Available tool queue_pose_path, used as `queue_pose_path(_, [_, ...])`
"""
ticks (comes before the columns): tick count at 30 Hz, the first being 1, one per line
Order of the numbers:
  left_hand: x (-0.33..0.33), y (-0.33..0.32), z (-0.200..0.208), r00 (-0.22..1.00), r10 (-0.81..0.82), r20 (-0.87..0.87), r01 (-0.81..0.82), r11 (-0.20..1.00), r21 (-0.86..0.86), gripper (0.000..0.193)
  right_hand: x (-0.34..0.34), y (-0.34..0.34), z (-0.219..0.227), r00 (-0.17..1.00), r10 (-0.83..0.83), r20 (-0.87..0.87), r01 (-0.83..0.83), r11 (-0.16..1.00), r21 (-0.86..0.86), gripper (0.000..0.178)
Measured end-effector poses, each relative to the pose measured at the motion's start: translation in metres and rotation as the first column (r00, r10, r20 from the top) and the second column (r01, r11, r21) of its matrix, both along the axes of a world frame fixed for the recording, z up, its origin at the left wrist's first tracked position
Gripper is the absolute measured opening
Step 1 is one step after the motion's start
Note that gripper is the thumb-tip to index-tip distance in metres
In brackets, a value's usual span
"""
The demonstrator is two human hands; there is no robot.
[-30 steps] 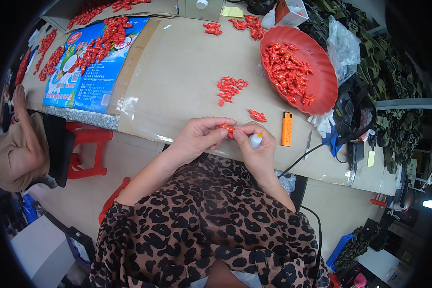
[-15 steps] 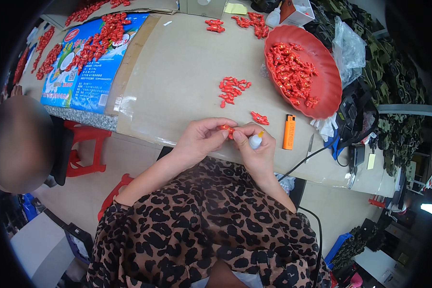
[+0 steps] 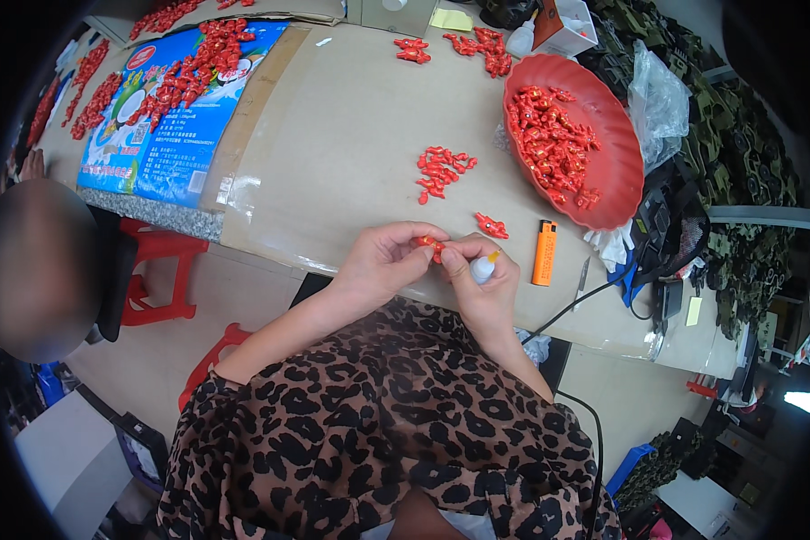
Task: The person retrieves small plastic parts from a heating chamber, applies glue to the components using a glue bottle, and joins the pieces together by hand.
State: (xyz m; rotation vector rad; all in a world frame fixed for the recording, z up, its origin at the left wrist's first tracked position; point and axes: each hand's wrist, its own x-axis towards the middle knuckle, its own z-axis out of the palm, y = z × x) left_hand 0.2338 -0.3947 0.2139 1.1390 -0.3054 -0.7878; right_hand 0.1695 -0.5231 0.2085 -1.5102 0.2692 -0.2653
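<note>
Between the fingertips of both hands is a small red figurine (image 3: 431, 243), partly covered by the fingers. My left hand (image 3: 385, 258) pinches it from the left side. My right hand (image 3: 483, 279) presses on its right end with thumb and forefinger, while a small white glue bottle (image 3: 484, 266) with a yellow tip is tucked in the same palm. Just beyond my right hand lies another red figurine (image 3: 491, 226). Farther off is a loose group of small red pieces (image 3: 443, 171). An orange lighter (image 3: 544, 253) rests to the right of my right hand.
A red scalloped bowl (image 3: 623, 171) holds many red figurines at the right. A thin blade-like tool (image 3: 582, 281) and a black cable (image 3: 562, 312) lie near the right edge. Red figurines cover a blue printed cardboard sheet (image 3: 166, 148) at the left, where another person sits beside a red stool (image 3: 162, 270).
The whole view has shifted slightly, moving the tabletop things a little right and down. Both hands keep their pinch on the figurine, with the glue bottle still in my right palm.
</note>
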Motion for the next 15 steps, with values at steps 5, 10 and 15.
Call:
queue_pose_path(5, [0.0004,0.0013,-0.0042,1.0,0.002,-0.008,-0.002,1.0,0.0,0.021,0.0005,0.0003,0.0003,1.0,-0.005,0.017,0.004,1.0,0.022,0.008])
queue_pose_path(10, [0.0028,0.0037,-0.0075,0.998,-0.048,-0.035,0.048,0.999,0.02,0.022,0.0004,0.0002,0.0009,1.0,-0.012,0.017,0.011,1.0,0.018,0.009])
queue_pose_path(15, [0.0019,0.0025,-0.0045,0.999,-0.027,-0.018,0.027,0.999,0.03,0.021,-0.0005,0.0,-0.0004,1.0,-0.006,0.008,0.006,1.0,-0.027,0.008])
